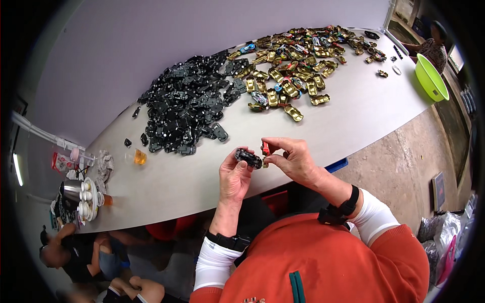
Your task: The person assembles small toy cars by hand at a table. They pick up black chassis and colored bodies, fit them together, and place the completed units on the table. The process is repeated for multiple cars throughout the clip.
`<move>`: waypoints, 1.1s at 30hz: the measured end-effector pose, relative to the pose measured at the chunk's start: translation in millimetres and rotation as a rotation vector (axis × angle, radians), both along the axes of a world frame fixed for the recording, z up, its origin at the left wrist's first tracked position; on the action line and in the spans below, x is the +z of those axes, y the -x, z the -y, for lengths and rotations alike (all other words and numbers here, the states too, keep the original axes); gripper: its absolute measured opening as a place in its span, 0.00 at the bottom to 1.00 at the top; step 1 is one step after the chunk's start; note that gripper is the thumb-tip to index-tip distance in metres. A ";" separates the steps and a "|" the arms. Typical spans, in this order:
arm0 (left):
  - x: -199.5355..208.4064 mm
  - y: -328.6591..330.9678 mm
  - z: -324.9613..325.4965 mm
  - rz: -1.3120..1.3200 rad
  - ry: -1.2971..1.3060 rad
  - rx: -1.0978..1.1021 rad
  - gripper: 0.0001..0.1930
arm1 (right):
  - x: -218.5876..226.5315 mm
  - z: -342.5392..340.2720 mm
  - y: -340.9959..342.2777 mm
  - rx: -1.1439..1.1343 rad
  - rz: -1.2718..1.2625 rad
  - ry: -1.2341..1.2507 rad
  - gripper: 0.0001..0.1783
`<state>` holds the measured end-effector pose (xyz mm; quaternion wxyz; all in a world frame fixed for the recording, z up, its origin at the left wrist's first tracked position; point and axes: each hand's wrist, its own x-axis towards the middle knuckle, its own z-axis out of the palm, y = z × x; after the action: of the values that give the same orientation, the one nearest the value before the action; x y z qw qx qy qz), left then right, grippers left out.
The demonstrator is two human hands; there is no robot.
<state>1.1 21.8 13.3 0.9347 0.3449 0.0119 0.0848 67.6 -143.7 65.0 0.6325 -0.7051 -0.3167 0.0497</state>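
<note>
Close to the near edge of the table, my left hand (233, 178) grips a black toy car part (248, 157) between thumb and fingers. My right hand (298, 160) pinches a small red and gold toy car (265, 148) just to the right of it. The two pieces are very near each other; whether they touch I cannot tell. Beyond my hands lies a large heap of black toy car parts (184, 103). To its right spreads a pile of mostly gold toy cars (290, 90), with some red and blue among them.
A green basin (432, 78) stands at the table's right end. On the left are a tray of white cups (87, 199), a cloth (104, 166) and an amber cup (139, 157). People sit at lower left; another person (433, 48) is at far right. Plastic bags (449, 237) lie on the floor.
</note>
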 end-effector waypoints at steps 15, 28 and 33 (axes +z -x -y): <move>4.0 3.1 1.9 -0.031 -0.101 0.027 0.18 | 3.1 -4.1 2.5 0.009 0.095 0.021 0.21; 18.0 5.4 6.3 0.099 -0.271 0.031 0.17 | 7.2 -9.1 5.6 0.093 0.354 0.062 0.25; 21.2 7.8 5.4 0.087 -0.275 0.019 0.16 | 8.4 -9.9 6.7 0.104 0.341 0.097 0.24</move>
<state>-6.7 16.4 34.5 0.8774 0.4657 -0.0370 0.1092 60.9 -133.9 73.4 0.5317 -0.7156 -0.4525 -0.0226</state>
